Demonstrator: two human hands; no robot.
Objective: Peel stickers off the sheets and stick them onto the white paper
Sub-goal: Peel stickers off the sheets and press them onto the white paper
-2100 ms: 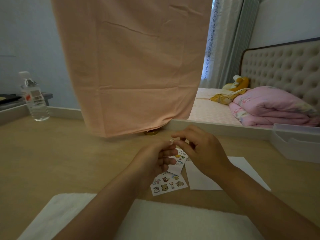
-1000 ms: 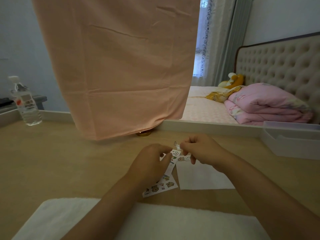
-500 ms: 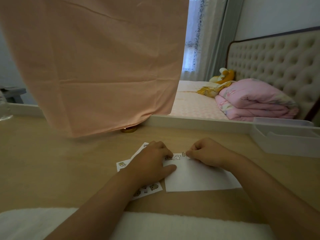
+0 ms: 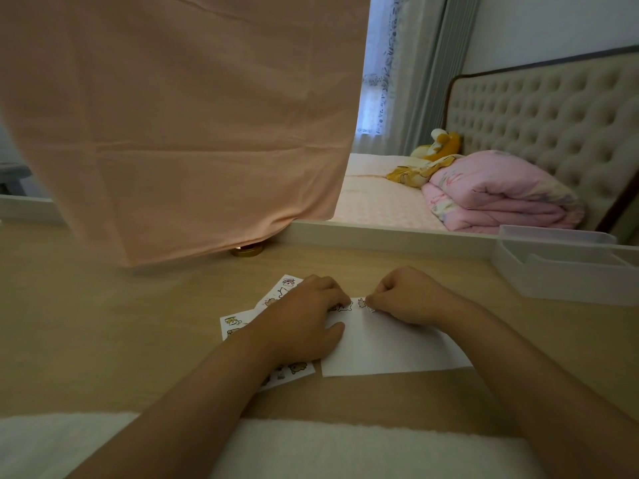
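Near the middle of the tabletop, toward its near edge: one white paper, lying flat, with a short row of small stickers along its far edge. Right hand: fingers curled in, thumb and forefinger tips pinching a sticker at that far edge. Left hand: palm down, unclenched, thumb flat on the paper's left edge, fingertips pressing by the sticker row, grasping nothing. Beneath the left hand, two overlapping sticker sheets with cartoon animals, just beside the paper. Along the near edge, a white towel. At the far edge, a hanging peach cloth, with a gold round lid under its hem. At the right edge, a clear plastic tray. Beyond, a bed bearing a folded pink quilt.
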